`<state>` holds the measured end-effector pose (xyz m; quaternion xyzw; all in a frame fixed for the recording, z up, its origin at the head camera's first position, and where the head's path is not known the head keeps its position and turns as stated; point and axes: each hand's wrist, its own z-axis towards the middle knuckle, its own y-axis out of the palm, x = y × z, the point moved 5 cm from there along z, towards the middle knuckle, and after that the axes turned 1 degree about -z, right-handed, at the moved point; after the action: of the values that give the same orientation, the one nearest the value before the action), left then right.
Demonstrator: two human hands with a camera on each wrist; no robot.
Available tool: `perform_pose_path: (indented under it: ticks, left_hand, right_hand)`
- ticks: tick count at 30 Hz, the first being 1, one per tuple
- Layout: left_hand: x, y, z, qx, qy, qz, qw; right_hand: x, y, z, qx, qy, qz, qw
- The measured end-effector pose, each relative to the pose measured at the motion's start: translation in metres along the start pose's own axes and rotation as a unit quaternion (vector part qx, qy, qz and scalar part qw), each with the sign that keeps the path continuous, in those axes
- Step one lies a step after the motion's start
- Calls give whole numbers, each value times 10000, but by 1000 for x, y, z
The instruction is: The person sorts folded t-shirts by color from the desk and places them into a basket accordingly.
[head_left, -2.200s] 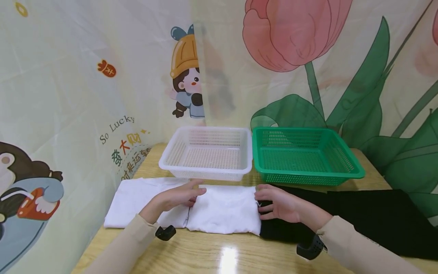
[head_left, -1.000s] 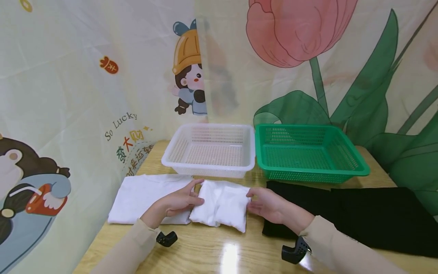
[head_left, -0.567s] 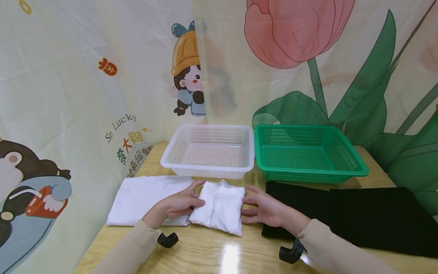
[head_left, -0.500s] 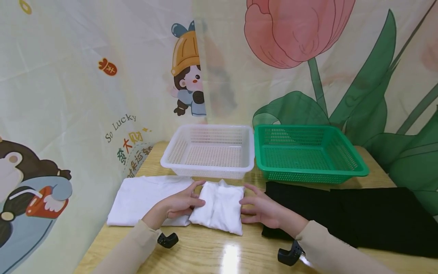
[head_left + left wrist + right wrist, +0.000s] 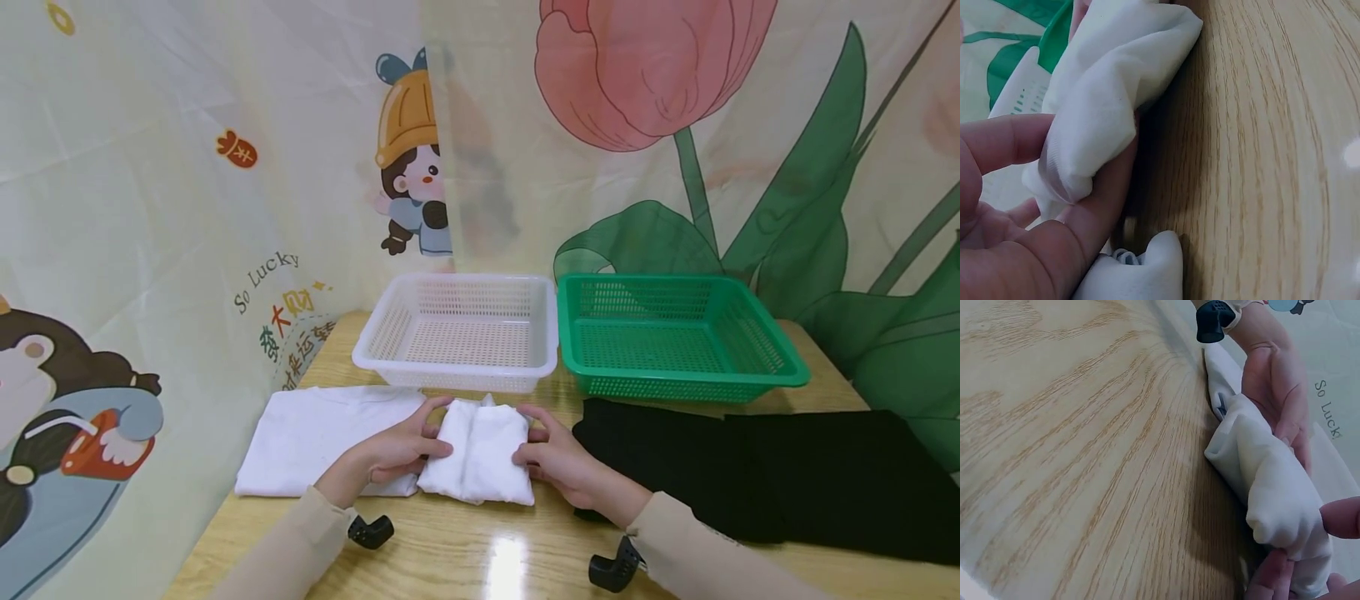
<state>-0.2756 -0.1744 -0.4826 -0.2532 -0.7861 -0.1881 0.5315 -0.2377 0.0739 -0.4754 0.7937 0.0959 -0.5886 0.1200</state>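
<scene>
A small white folded garment, likely a T-shirt [image 5: 480, 458], lies on the table in the head view, with a seam down its middle where two sides meet. My left hand [image 5: 397, 450] pinches its left edge, thumb on top and fingers beneath, as the left wrist view shows around the cloth [image 5: 1094, 119]. At the right edge, my right hand [image 5: 562, 462] pinches too; in the right wrist view its fingers reach under the white bundle [image 5: 1279, 494]. Another folded white shirt [image 5: 322, 433] lies flat to the left, partly behind my left hand.
Behind the bundle stand a white plastic basket [image 5: 450, 372] and a green plastic basket [image 5: 675, 386], side by side. Two black folded garments, a nearer one [image 5: 667, 458] and a farther one [image 5: 847, 483], lie to the right. All rest on the wooden table [image 5: 427, 550].
The middle white garment has gone from a wide flat shape to a narrower, thicker bundle. My right hand has moved left with its edge and now grips it, thumb on top.
</scene>
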Motion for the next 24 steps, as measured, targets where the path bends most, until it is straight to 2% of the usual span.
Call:
perform_pose_path:
  ticks: [7,13,17,21,24]
  left_hand:
    - [2,2,0,-2,135,67,9999]
    - [12,-1,-8,67,295,156,9994]
    - [29,-8,-20,-3,478,115,9988]
    - [52,-18,-37,-105,661,233,9975]
    - [69,-27,-49,-21,696,405,9967]
  right_hand:
    - [6,2,3,84,-127,2,9999]
    - [3,-3,1,165,-229,27,9996]
    - [-15,-9,-5,239,-505,-58,9984]
    - [-40,-14,-11,155,-778,-305,9964]
    - [-60,-18,-15,19,-862,-438,9953]
